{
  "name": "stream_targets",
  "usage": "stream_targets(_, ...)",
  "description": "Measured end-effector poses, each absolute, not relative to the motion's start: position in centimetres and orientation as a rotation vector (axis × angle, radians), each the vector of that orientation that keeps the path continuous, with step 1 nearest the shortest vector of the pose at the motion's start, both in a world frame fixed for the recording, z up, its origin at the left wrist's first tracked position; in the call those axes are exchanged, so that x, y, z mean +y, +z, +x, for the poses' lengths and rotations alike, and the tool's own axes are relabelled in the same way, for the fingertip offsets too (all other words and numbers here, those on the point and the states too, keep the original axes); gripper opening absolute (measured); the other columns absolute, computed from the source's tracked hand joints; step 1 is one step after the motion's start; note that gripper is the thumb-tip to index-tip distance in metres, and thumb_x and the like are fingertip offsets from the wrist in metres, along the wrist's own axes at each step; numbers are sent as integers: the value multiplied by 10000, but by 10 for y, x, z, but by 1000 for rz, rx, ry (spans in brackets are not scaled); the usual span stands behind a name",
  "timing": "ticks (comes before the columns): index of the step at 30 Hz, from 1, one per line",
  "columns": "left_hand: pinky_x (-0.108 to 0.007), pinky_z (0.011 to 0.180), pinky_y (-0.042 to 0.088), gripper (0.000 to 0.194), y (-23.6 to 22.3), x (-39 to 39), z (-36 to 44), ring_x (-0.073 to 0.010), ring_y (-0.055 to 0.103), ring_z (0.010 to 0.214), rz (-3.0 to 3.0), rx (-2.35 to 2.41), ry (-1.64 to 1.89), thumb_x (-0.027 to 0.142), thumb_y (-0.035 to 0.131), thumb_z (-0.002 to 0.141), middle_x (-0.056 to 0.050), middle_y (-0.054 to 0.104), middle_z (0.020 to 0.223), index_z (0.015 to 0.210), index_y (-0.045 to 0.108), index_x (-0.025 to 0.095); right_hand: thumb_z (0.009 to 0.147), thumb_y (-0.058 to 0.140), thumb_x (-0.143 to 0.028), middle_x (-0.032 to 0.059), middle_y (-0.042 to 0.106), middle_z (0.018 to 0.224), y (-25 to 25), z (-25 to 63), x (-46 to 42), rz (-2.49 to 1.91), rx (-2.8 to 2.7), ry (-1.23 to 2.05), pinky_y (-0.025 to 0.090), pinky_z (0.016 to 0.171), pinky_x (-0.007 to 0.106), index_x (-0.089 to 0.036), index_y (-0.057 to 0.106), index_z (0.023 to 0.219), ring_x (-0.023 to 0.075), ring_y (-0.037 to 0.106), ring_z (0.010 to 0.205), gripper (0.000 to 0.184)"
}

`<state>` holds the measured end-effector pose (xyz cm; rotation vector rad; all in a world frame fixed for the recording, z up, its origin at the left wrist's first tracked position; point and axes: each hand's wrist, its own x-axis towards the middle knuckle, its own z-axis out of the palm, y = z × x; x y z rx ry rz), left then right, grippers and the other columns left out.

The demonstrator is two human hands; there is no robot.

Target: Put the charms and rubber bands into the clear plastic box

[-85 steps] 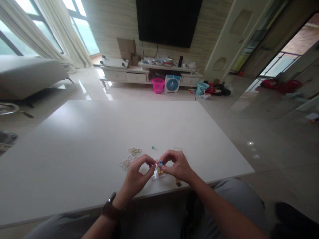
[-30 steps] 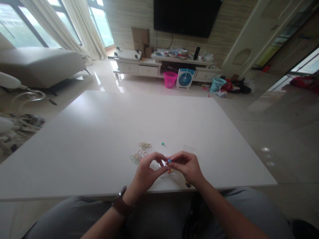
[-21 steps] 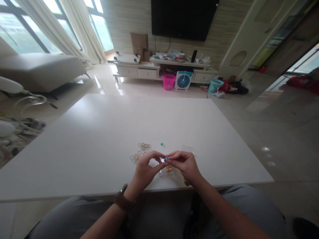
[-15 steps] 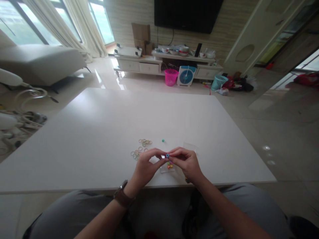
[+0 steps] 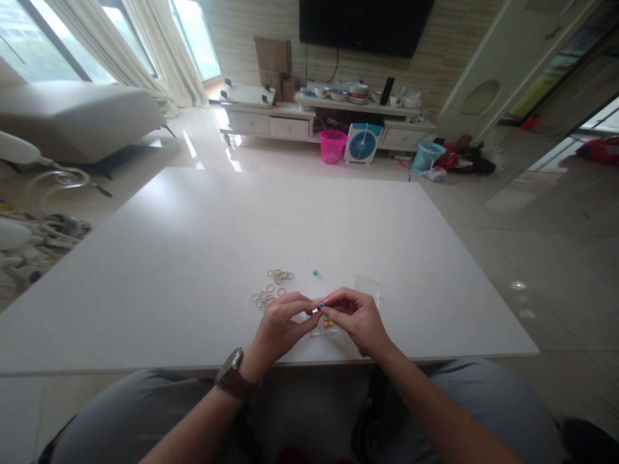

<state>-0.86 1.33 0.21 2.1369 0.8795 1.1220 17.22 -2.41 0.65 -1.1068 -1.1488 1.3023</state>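
A tiny blue piece (image 5: 321, 307), its exact kind too small to make out, is pinched between the fingertips of both hands. My left hand (image 5: 285, 320) grips it from the left, thumb and fingers closed. From the other side my right hand (image 5: 360, 319) holds it the same way. Beneath the fingertips sits a small clear box (image 5: 323, 332) with colourful little pieces (image 5: 327, 321) in it, partly hidden by the hands. Several thin rings (image 5: 264, 299) lie in a loose heap beside my left hand, with a second heap of rings (image 5: 280, 276) just behind.
A small green piece (image 5: 315, 272) lies on the white table (image 5: 290, 219) beyond my hands. Behind my right hand is a clear flat lid (image 5: 367, 287). The table's front edge runs just ahead of my knees. A pink basket (image 5: 332, 147) and a fan (image 5: 362, 143) stand across the floor.
The blue piece has been turned between my fingertips and sits slightly lower and further left. Both hands stay close together; the camera view has shifted a little.
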Motion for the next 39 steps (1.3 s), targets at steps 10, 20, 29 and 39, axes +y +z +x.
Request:
stream_targets(10,-248,675,526,84,3,11,-7,-132,674,694,2157,922,1059,249,677,864,-21,738,763,855,754,217,832,726,-309,55,738,877,17,181,-22,-1158,-1453,1151,604,695,296,-183,742,906,186,702,799,147)
stream_targets(20,-383,942,518,568,6,17,-12,-242,631,1078,2186,864,745,371,827,716,-75,686,1161,1234,635,239,867,682,-240,33,702,834,29,207,-15,-1314,-1854,1027,522,683,271,-193,708,888,163,646,763,57)
stream_targets(29,-450,1024,488,904,-2,14,-13,-285,537,1203,2286,816,500,195,887,587,-91,582,1319,1387,470,257,899,640,-154,34,660,832,15,208,-14,-1278,-2366,850,442,714,285,-179,668,856,175,588,779,57)
stream_targets(39,-409,1005,485,705,2,17,-12,-268,516,1204,2322,837,428,177,754,747,-96,584,1275,1381,450,231,913,585,-112,71,679,926,13,201,-7,-1169,-2536,812,462,788,281,-153,690,811,177,610,864,152)
